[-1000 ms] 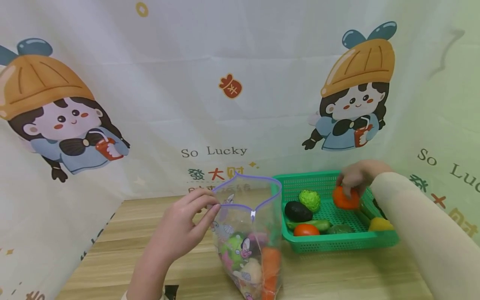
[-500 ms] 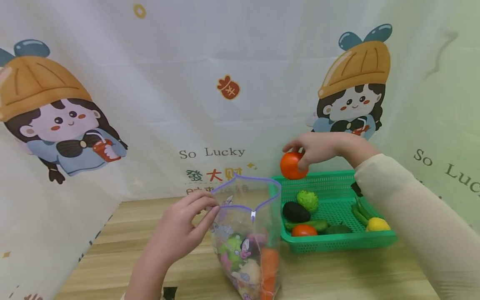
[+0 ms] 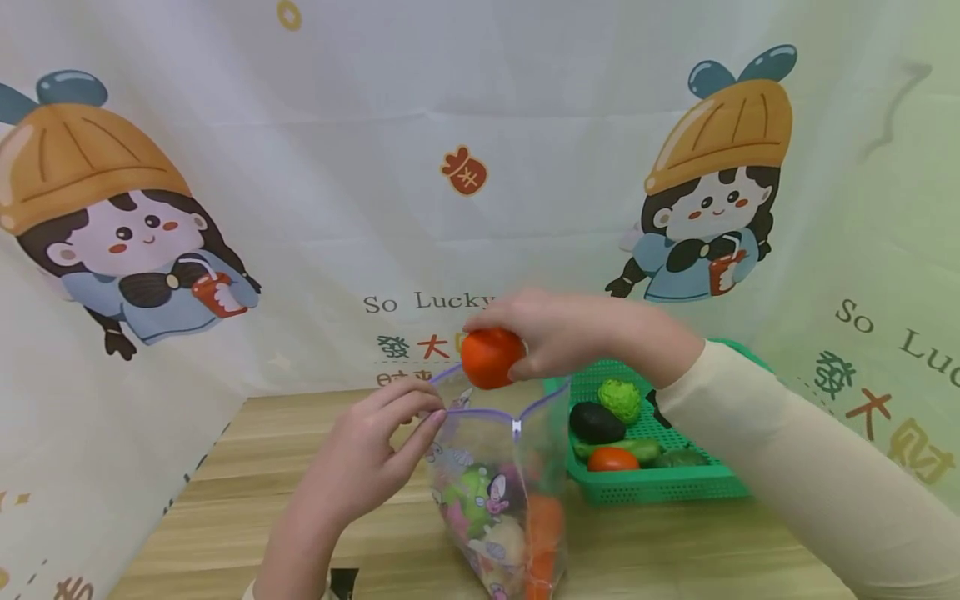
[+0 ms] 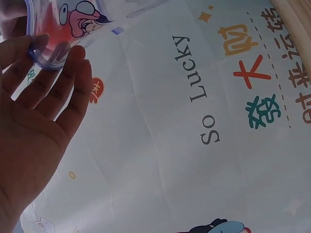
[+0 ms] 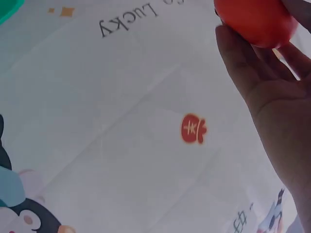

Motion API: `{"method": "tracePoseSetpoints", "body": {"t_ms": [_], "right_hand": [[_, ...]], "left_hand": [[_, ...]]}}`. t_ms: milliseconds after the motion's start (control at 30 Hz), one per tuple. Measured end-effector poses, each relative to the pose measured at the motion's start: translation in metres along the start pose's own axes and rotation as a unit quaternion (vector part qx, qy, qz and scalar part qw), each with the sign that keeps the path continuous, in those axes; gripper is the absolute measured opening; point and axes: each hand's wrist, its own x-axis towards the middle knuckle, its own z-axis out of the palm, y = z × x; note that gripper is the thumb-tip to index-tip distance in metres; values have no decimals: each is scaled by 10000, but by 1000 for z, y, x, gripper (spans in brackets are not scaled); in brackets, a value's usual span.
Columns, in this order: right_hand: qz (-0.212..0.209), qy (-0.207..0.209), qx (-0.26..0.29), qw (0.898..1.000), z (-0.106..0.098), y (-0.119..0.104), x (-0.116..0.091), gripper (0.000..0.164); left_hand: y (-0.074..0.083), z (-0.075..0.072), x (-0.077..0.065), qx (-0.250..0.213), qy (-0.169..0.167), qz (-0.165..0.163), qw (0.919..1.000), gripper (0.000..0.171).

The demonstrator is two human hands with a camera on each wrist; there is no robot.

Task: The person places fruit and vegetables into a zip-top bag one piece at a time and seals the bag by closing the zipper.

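Note:
Just above the mouth of a clear zip bag (image 3: 498, 467), my right hand (image 3: 558, 333) grips a red-orange tomato (image 3: 491, 358). In the right wrist view the same tomato (image 5: 257, 22) sits between thumb and fingers. With thumb and fingertips my left hand (image 3: 375, 442) pinches the left side of the bag's purple rim, and the mouth stands wide. The left wrist view shows that hand (image 4: 41, 107) at the rim (image 4: 48, 65). Through the printed plastic I see a carrot (image 3: 542, 542), a pale round vegetable (image 3: 506, 542) and something green (image 3: 472, 496).
A green basket (image 3: 652, 485) stands right of the bag, partly behind my right sleeve. In it lie a dark avocado (image 3: 596, 422), a green lettuce-like piece (image 3: 619, 402), a second tomato (image 3: 613, 459) and a cucumber (image 3: 637, 451). A printed cloth (image 3: 337, 208) hangs behind the wooden table (image 3: 240, 500).
My right hand has lifted the tomato out of the basket and carried it left to above the bag's mouth. The left hand has stayed at the rim.

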Motion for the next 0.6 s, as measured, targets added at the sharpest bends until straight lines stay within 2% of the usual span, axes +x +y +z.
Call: {"method": "tracePoseSetpoints", "body": {"t_ms": [100,200,600], "right_hand": [[112,-460,-13,9989,12,-6,7,60],[179,-749,-43,9970,24,-7,11,59],[155,-743,226,9969,34,-7,17,69]], "left_hand": [[0,-1,0,-39,-25,-14,10000,6],[0,-1,-1,-81,-63,-35,9999,7],[-1,0,3,-277,168,295,9990,4]]}}
